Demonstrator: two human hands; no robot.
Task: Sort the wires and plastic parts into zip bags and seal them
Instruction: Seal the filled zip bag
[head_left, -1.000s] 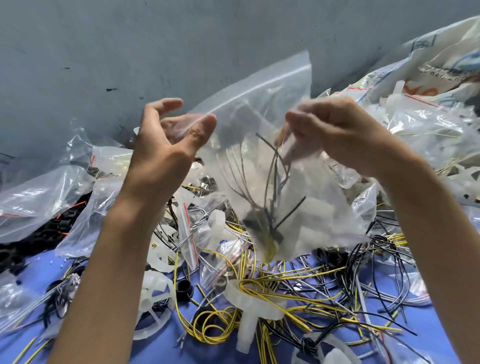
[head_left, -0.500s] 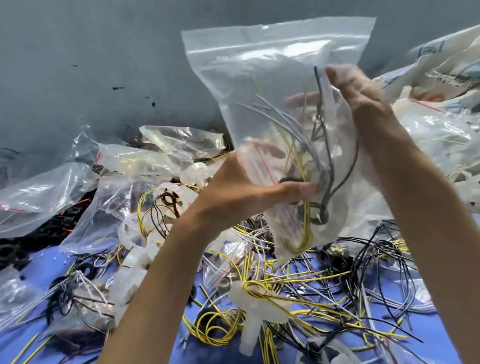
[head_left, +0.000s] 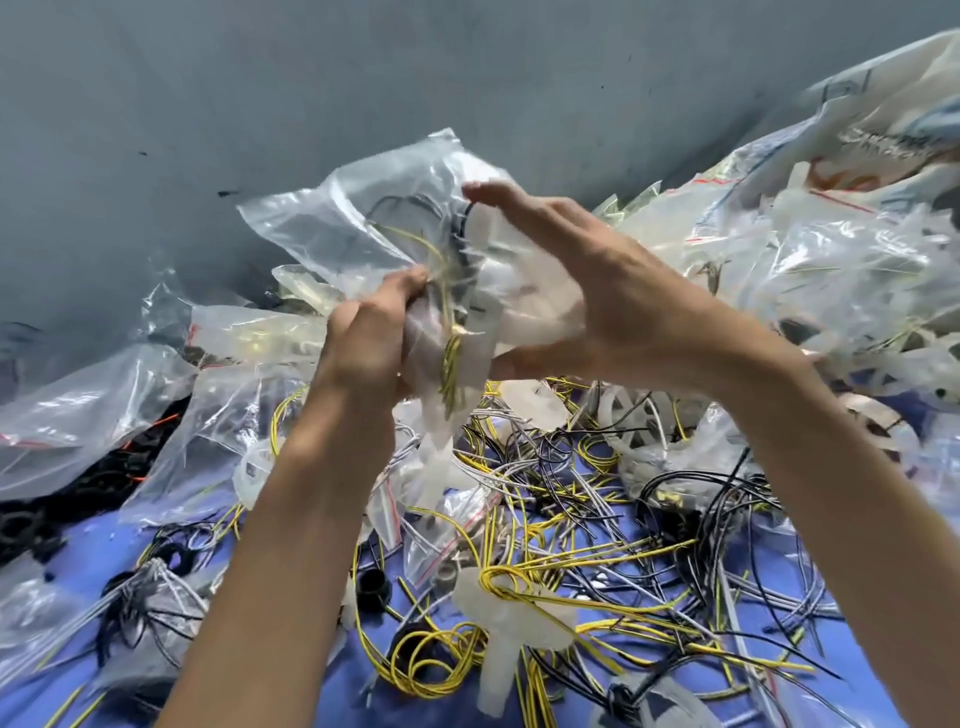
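Your left hand (head_left: 363, 343) grips the bag (head_left: 332, 228) low down; your right hand (head_left: 597, 301) presses flat against its right side. Held over the bench (head_left: 98, 538), it runs up-left from both hands.

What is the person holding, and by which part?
A clear zip bag with wires inside. The left hand grips its bunched lower part; the right hand lies with straight fingers against its right side.
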